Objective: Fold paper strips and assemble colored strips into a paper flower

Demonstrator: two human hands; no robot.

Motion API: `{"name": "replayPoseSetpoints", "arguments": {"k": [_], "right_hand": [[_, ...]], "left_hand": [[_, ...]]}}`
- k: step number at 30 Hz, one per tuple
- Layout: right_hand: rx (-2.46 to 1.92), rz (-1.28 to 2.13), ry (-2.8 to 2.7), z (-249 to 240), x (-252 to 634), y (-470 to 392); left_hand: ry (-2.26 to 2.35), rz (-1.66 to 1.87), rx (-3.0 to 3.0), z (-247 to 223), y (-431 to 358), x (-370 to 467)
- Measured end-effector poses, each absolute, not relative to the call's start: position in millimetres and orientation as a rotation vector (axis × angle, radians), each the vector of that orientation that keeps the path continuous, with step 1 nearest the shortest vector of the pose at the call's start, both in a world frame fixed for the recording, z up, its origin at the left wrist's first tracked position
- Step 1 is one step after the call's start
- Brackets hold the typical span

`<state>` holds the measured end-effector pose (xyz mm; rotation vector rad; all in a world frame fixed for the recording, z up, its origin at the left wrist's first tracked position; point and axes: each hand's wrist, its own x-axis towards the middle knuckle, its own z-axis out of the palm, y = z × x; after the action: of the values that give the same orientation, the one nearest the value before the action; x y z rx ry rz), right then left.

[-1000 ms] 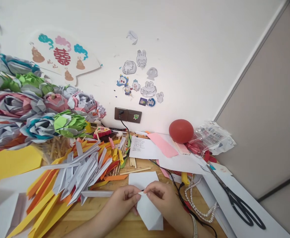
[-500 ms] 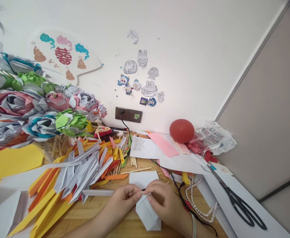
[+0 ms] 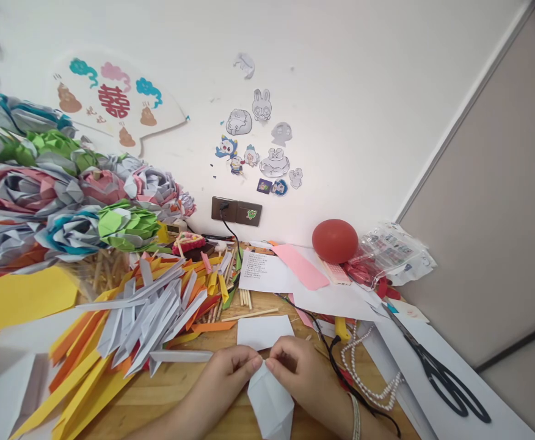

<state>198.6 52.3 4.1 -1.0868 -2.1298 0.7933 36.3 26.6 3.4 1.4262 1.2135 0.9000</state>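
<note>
A partly folded sheet of white paper (image 3: 271, 400) hangs between my hands at the front of the wooden table, its pointed tip upward and crease lines on its face. My left hand (image 3: 240, 370) pinches the tip from the left with thumb and forefinger. From the right, my right hand (image 3: 295, 370) pinches the same tip, thumb on the near face. Just beyond my fingers lies a flat piece of white paper (image 3: 264, 331). A folded white strip (image 3: 180, 355) rests beside my left hand.
Left are heaps of folded white strips (image 3: 152, 318) and orange and yellow strips (image 3: 79, 366), below paper flowers (image 3: 75, 232). Right lie black scissors (image 3: 446, 379), a bead string (image 3: 372, 391), a black cable (image 3: 336, 360) and a yellow-handled tool (image 3: 342, 329). A red balloon (image 3: 334, 241) sits behind.
My right hand's fingers have shifted to the paper's tip, and the thumb has moved up and left. The paper's face now shows more fully, its lower end shifted down.
</note>
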Motion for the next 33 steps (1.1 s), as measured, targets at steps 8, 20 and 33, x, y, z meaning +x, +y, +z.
{"name": "replayPoseSetpoints", "arguments": {"k": [8,20,33], "right_hand": [[-0.973,0.619,-2.307,3,199,52],[-0.887,0.724,-2.325,6,207,60],[-0.89,1.37,-1.794,-22,200,60]], "left_hand": [[1.22,0.885,1.42,2,29,36],[1.171,0.961,1.322,-4,33,31],[1.351,1.321,1.154,-1,38,20]]}}
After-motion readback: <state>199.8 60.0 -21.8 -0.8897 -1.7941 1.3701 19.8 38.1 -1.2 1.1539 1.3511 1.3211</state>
